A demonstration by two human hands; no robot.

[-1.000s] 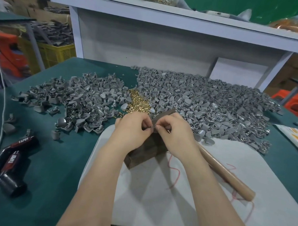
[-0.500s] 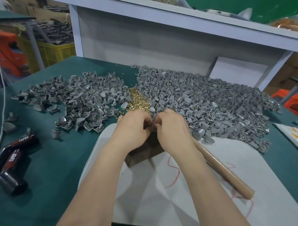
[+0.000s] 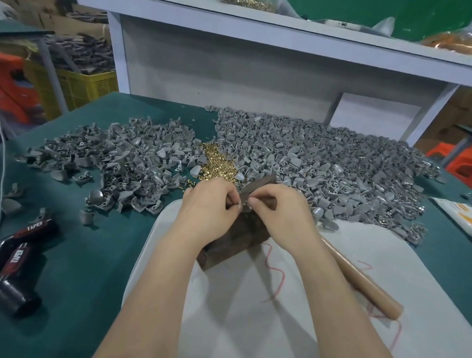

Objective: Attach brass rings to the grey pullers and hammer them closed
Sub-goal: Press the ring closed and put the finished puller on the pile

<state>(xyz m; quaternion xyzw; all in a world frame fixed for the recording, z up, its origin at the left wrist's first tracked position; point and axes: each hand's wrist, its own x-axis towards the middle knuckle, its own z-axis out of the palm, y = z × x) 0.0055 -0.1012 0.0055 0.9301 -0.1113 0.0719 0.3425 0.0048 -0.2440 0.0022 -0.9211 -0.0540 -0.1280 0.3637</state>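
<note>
The green table (image 3: pixel 96 254) holds grey pullers (image 3: pixel 324 166), brass rings (image 3: pixel 216 164), white board (image 3: pixel 250 328), black tools (image 3: pixel 18 253).

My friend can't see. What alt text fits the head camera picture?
The left hand and right hand pinch a small grey piece together over a dark wooden block on a white board. Behind lie piles of grey pullers and a heap of brass rings on a green table; a wooden handle lies at the right.
</note>
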